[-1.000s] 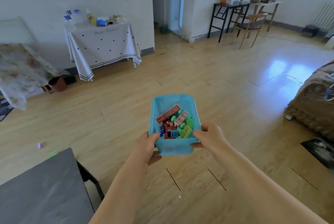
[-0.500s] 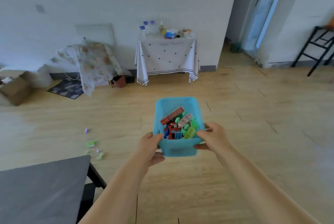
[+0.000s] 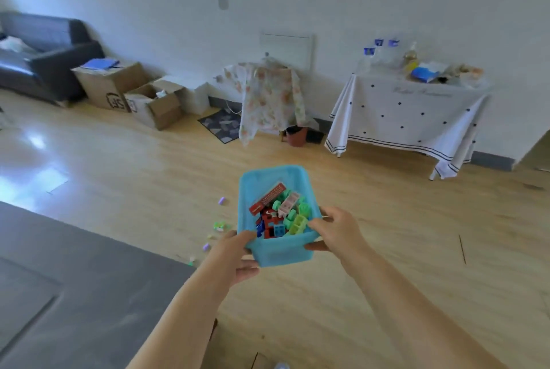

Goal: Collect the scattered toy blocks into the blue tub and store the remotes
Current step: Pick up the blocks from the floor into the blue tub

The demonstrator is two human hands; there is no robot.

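I hold the blue tub (image 3: 269, 179) in front of me above the wooden floor. My left hand (image 3: 235, 255) grips its near left corner and my right hand (image 3: 336, 230) grips its near right rim. Inside lie several toy blocks (image 3: 282, 212) in red, green, pink and blue. More loose blocks lie on the floor to the left of the tub: a purple block (image 3: 221, 200), a green block (image 3: 220, 226) and a few small pieces near the dark table's edge. No remotes are visible.
A dark grey table (image 3: 74, 285) fills the lower left. Along the far wall stand a black sofa (image 3: 44, 53), cardboard boxes (image 3: 131, 92), a chair draped in floral cloth (image 3: 269, 98) and a table with a white dotted cloth (image 3: 407, 112).
My view has swung further left, bringing the sofa and boxes into sight. Both hands keep the same grip on the tub, and the scattered blocks now lie closer to it.
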